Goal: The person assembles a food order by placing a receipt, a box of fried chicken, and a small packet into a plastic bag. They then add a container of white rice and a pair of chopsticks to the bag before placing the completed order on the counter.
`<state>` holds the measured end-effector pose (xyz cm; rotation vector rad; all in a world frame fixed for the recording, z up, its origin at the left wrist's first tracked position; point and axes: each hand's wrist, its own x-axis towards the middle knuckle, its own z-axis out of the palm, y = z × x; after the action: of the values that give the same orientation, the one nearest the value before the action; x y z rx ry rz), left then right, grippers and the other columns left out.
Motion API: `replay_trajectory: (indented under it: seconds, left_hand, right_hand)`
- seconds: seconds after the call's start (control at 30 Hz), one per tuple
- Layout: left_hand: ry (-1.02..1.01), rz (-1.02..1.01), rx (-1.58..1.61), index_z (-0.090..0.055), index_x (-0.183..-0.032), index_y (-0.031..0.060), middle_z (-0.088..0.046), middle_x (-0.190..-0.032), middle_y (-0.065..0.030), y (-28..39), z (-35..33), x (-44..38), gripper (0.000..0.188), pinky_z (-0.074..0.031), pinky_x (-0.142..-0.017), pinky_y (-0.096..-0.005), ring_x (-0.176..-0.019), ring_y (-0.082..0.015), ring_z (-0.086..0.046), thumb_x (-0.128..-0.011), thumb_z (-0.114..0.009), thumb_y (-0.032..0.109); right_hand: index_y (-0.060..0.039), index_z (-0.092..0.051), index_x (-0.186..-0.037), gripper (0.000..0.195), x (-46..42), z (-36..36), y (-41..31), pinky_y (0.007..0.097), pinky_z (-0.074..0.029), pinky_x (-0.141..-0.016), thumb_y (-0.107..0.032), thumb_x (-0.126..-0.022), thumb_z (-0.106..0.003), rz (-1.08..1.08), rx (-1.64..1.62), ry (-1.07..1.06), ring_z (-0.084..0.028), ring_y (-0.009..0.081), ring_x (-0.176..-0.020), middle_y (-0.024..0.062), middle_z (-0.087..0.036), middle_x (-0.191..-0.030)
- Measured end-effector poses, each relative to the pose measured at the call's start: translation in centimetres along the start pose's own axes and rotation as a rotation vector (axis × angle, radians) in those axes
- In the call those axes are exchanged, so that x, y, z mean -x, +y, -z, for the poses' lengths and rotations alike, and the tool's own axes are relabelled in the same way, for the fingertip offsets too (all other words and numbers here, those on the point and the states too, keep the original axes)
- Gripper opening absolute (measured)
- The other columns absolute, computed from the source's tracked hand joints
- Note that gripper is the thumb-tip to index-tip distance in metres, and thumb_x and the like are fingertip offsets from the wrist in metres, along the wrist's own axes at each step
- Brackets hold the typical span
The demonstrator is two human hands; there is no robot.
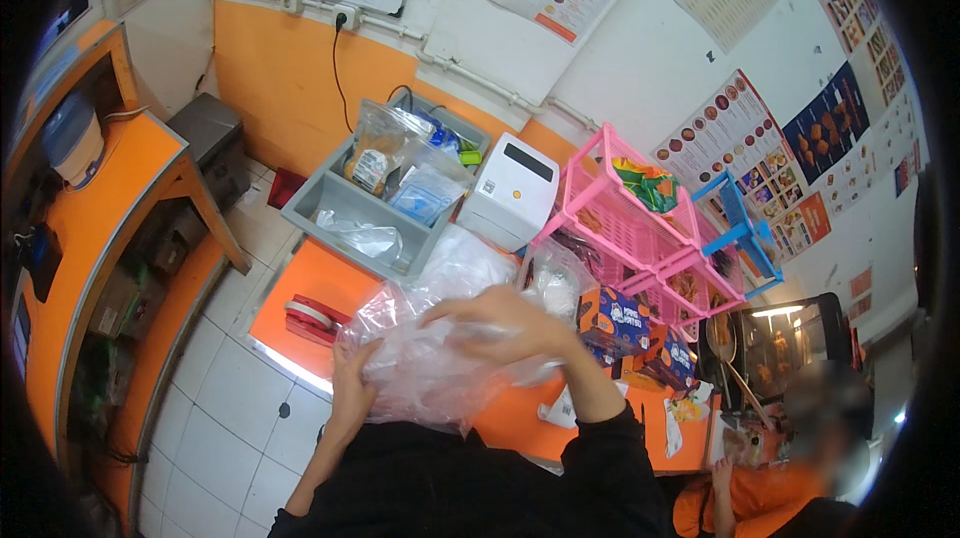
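Note:
A crumpled clear plastic bag [431, 388] spreads over the orange counter [300, 279], close against my black-clothed front. My left hand [352, 384] grips its left edge, thumb uppermost. Over the bag's upper middle, my right hand [502, 324] reaches across from the right, slightly blurred, with its fingers pointing left. Whether those fingers pinch the plastic cannot be made out. More whitish plastic bags [469, 264] lie just beyond my hands. To the left of the bag is a red tape dispenser [311, 320] with a roll in it.
A grey divided bin [304, 211] holds plastic packets, next to a white label printer [510, 189]. Pink plastic racks [600, 219] and printed boxes [615, 320] stand farther right. A co-worker in orange [772, 497] is at the lower right, near a lit glass food cabinet [787, 346].

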<state>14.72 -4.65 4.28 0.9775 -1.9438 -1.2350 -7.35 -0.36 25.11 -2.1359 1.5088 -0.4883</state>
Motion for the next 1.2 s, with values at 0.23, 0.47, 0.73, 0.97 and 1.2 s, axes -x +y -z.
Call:
replay_trajectory:
  seconds: [0.23,0.47,0.73,0.97,1.2]
  left_hand:
    - [-0.003,0.069,0.026,-0.062,-0.112,0.0141,-0.038,-0.103,-0.0163,2.7,1.1,-0.1,0.064,-0.043,-0.083,-0.0399,-0.098,-0.0366,-0.046,-0.055,-0.056,-0.014]
    - [0.027,-0.084,-0.075,-0.062,-0.103,0.0090,-0.041,-0.104,-0.0168,-0.3,0.9,0.2,0.052,-0.042,-0.088,-0.0418,-0.103,-0.0379,-0.046,-0.056,-0.060,-0.012]
    - [-0.078,0.088,0.072,-0.058,-0.106,0.0091,-0.042,-0.102,-0.0134,-1.0,0.4,0.2,0.056,-0.044,-0.086,-0.0381,-0.100,-0.0347,-0.048,-0.054,-0.069,-0.009]
    - [-0.239,0.079,0.113,-0.043,-0.130,0.0084,-0.038,-0.109,-0.0146,-0.3,3.1,0.6,0.082,-0.038,-0.096,-0.0382,-0.110,-0.0320,-0.040,-0.055,-0.079,0.005]
    - [-0.472,-0.023,0.318,-0.030,-0.140,0.0048,-0.030,-0.135,-0.0154,0.5,3.5,0.5,0.092,-0.030,-0.104,-0.0384,-0.124,-0.0296,-0.033,-0.065,-0.082,0.015]
  right_hand:
    - [-0.0114,-0.062,-0.097,0.026,-4.4,-3.4,4.4,0.0412,-0.047,-0.065,-0.024,-0.075,-0.062,-0.100,0.550,-0.154,-0.063,0.0322,-0.077,0.0111,-0.065,-0.080]
    - [-0.0027,-0.057,-0.099,0.026,-12.1,5.5,4.2,0.0385,-0.040,-0.088,-0.018,-0.078,-0.058,0.073,0.075,1.113,-0.053,0.0267,-0.098,0.0148,-0.056,-0.098]
    - [0.0051,-0.045,-0.119,0.045,-16.4,-12.0,19.5,0.0439,-0.039,-0.094,-0.013,-0.079,-0.056,-0.177,0.153,0.026,-0.048,0.0426,-0.111,0.0282,-0.047,-0.116]
    - [-0.0023,-0.026,-0.141,0.074,-9.8,-4.5,8.7,0.0456,-0.036,-0.099,-0.022,-0.080,-0.063,-0.151,0.384,0.296,-0.044,0.0424,-0.117,0.0328,-0.036,-0.133]
    - [-0.0119,-0.053,-0.120,0.049,3.0,-9.5,1.4,0.0417,-0.040,-0.088,-0.028,-0.076,-0.068,-0.235,0.241,0.434,-0.051,0.0313,-0.104,0.0151,-0.051,-0.113]
